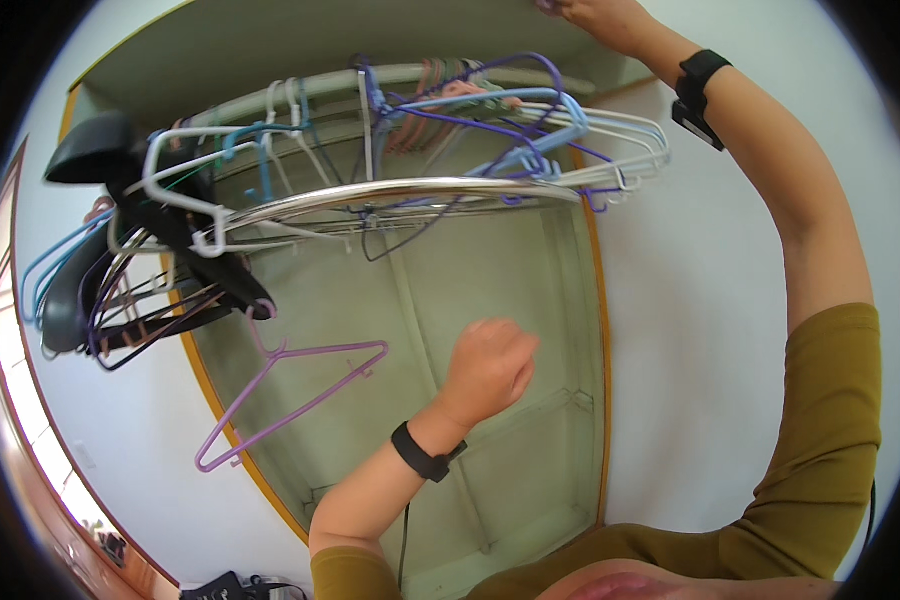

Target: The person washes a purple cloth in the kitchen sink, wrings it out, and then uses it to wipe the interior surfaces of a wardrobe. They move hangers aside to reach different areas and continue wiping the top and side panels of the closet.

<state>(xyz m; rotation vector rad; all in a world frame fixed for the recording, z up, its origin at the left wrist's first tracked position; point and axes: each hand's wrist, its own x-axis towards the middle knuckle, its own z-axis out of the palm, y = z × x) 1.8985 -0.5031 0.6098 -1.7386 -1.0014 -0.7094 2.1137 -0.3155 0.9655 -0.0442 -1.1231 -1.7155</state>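
Note:
My left hand (493,367) is raised in front of the wardrobe's back panel, its fingers curled and nothing visible in it. My right hand (585,6) reaches up at the top edge, mostly cut off, with a bit of something purple at its fingers. Left of my left hand, a pink-purple plastic hanger (292,420) hangs by its hook from a black curved arm (225,281). Above, a curved metal rail (390,189) and a pale rod (247,105) carry several hangers, among them a white hanger (195,132), a light blue one (487,96) and a dark purple one (559,75).
The open cabinet has a yellow-edged side (604,360). More blue and dark hangers (60,255) cluster around black padded shapes (71,307) at the left. A black bag (225,586) lies at the bottom left, near a bright window (37,420). A wall (690,337) stands at the right.

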